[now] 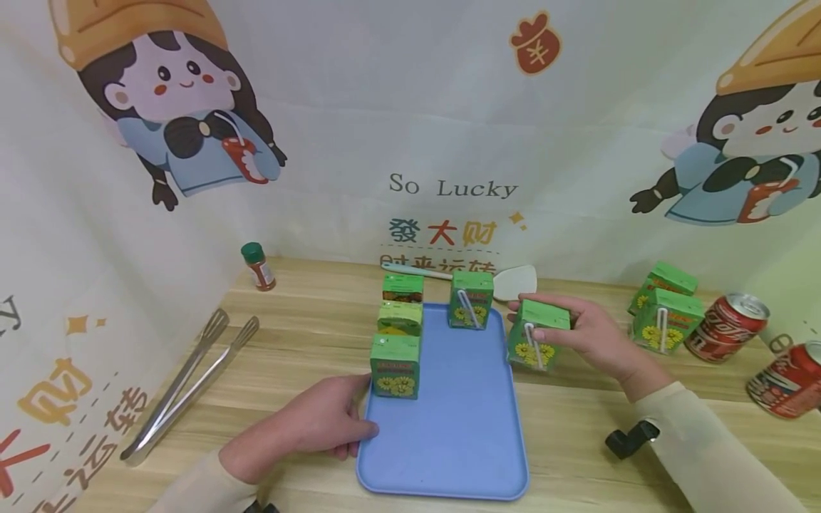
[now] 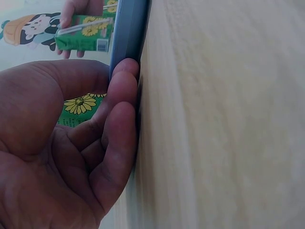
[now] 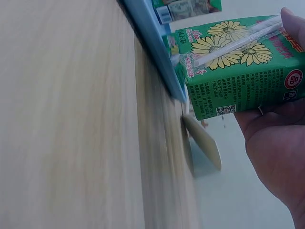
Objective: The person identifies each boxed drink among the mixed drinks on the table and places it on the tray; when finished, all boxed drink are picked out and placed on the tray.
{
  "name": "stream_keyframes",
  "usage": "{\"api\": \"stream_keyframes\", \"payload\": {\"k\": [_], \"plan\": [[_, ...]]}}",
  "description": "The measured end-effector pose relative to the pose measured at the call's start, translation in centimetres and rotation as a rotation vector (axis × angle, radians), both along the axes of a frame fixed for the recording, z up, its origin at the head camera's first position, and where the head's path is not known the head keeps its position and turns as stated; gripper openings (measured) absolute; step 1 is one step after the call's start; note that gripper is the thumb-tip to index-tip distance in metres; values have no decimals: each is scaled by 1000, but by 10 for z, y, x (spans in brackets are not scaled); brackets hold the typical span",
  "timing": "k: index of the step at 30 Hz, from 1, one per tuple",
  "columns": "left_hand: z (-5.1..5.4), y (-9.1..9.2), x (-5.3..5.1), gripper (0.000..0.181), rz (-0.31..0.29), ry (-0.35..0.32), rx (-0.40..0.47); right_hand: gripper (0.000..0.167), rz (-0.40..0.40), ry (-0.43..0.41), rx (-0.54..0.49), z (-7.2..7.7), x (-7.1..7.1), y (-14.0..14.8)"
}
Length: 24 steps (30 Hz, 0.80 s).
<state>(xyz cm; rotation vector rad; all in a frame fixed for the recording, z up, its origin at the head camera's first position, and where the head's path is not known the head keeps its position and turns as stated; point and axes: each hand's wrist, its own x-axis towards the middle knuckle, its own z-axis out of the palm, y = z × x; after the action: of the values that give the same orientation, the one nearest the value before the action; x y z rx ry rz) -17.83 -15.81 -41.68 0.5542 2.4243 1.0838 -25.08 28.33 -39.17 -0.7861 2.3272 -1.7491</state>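
The person's right hand (image 1: pixel 593 335) is partly closed around a green drink box (image 1: pixel 541 354), thumb on the front and fingers behind, so the grip is about as wide as the carton. That box is held up off the table (image 1: pixel 308 306), a little tilted, its straw facing the person, just by the right rim of the blue tray (image 1: pixel 455 434). The left hand (image 1: pixel 327 417) has its fingers bent and nearly closed on the tray's left edge, thumb at the rim and fingertips tucked against the side, low by the wood.

On the tray, three more cartons (image 1: pixel 395 367) stand in a row along the left side, and a single carton (image 1: pixel 471 299) stands at the far right corner, a white spatula (image 1: pixel 513 283) lying behind it. Two other cartons (image 1: pixel 667 320) stand well to the right, beside two red cans (image 1: pixel 727 328). Metal tongs (image 1: pixel 186 392) lie on the left, near a green-capped jar (image 1: pixel 259 267).
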Motion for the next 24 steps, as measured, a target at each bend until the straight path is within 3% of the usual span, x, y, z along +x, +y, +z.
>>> {"api": "stream_keyframes", "payload": {"k": [11, 24], "plan": [[1, 0, 0, 95, -3, 5, -3, 58, -26, -14, 83, 3, -17, -39], [3, 1, 2, 95, 8, -3, 3, 58, 16, -55, 70, -4, -34, -69]]}}
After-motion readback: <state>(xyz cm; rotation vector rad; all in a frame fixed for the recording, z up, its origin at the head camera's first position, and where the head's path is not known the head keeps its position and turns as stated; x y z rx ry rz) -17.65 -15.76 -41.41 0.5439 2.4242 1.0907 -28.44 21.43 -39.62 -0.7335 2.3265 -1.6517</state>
